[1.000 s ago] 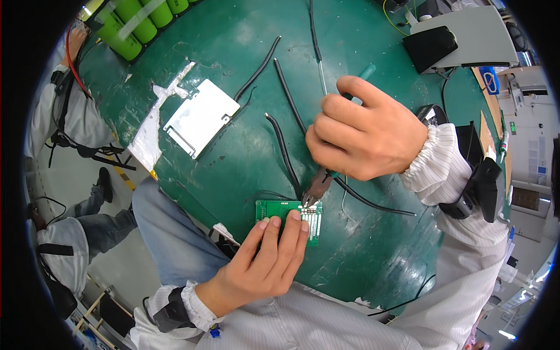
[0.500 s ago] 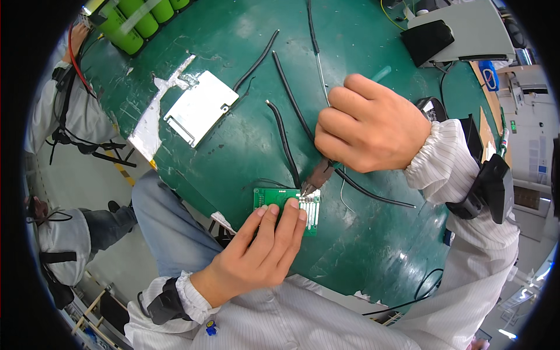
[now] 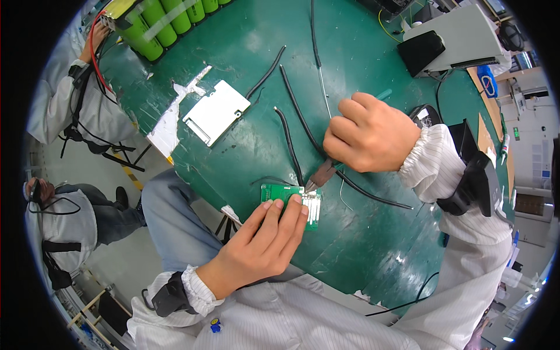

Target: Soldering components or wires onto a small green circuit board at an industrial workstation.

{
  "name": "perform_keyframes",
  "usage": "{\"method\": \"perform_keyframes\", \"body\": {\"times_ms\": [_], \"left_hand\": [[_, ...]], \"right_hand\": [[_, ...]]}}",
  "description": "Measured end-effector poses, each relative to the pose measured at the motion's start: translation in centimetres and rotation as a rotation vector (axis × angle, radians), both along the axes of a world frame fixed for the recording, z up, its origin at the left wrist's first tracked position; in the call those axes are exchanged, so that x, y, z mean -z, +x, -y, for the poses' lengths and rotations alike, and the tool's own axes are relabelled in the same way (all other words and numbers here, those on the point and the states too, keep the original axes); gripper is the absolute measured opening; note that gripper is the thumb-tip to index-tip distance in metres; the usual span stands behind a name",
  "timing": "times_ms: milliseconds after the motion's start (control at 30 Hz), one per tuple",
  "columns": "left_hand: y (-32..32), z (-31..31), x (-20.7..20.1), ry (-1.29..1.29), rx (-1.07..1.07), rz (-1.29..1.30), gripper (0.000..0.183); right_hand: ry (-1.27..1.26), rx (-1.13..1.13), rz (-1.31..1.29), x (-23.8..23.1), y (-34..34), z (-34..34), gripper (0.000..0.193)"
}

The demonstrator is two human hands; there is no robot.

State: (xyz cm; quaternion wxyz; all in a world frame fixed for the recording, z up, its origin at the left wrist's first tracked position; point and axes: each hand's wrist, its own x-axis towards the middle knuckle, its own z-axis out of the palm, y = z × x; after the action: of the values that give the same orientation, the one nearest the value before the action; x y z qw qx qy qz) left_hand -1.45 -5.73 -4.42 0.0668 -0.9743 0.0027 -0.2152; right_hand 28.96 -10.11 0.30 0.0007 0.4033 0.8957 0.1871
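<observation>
Four fingertips [image 3: 296, 202] of the left hand [image 3: 256, 248] pin the board [image 3: 312, 207] to the table [image 3: 361, 248]; the right hand [image 3: 373, 135] grips pliers [image 3: 322, 174], tips at the board's upper edge. Steady pressure and gentle squeezes should serve.

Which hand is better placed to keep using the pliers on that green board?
Likely the right hand: it holds the pliers, their tips at the board. The left hand has its fingers on the board, so it seems better suited to steadying.
</observation>
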Motion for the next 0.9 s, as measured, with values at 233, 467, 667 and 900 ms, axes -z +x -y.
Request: {"method": "perform_keyframes", "body": {"times_ms": [233, 467, 667, 900], "left_hand": [[-0.3, -0.2, -0.2, 0.036, 0.008, -0.009, 0.026], [0.4, -0.2, -0.7, 0.085, 0.101, 0.035, 0.031], [-0.1, -0.2, 0.9, -0.033, 0.049, 0.059, 0.041], [-0.2, 0.3, 1.3, -0.015, 0.056, 0.086, 0.04]], "right_hand": [[0.033, 0.071, -0.056, -0.5, 0.5, 0.0, 0.019], [0.229, 0.398, -0.294, -4.6, 2.0, 3.4, 0.029], [0.481, 0.872, -1.296, -5.9, -1.5, 7.6, 0.013], [0.442, 0.669, -2.079, -5.4, -4.3, 12.8, 0.018]]}}
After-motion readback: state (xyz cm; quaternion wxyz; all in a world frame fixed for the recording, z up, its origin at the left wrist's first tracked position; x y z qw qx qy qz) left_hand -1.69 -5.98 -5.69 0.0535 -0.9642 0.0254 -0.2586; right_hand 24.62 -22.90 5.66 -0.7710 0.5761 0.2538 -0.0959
